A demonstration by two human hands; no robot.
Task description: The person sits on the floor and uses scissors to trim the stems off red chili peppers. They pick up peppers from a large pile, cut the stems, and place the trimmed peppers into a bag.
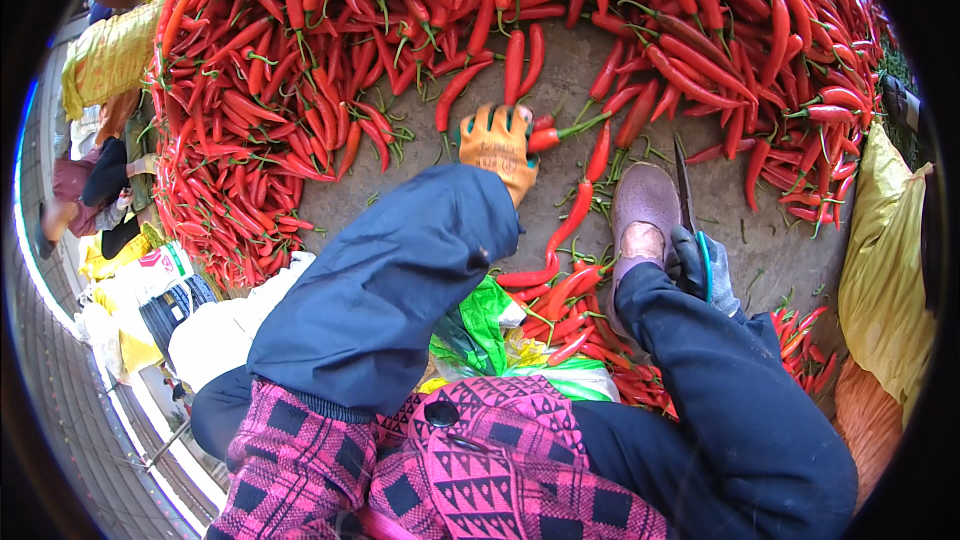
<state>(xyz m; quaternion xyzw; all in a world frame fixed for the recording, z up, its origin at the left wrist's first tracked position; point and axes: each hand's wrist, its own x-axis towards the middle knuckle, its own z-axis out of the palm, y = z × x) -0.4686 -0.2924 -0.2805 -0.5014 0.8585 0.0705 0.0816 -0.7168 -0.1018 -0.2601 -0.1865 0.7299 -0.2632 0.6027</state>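
My left hand (496, 150), in an orange work glove with green showing at the fingers, reaches over the grey ground (420, 202) at the inner edge of the chilli heap. Its fingers are curled at a red chilli (544, 139) with a green stem; whether they grip it is unclear. My right hand (701, 270), in a grey glove, holds scissors (682, 184) with teal handles beside my shoe, blades pointing away from me. Red chillies (574, 221) lie in a line between my hands, down to a smaller pile (570, 307) near my lap.
A large heap of red chillies (360, 7) curves around the far side and both flanks. Yellow woven sacks (885, 262) stand at right. My purple shoe (645, 199) rests on the ground. At left are a white sack (217, 337) and another person (75, 195).
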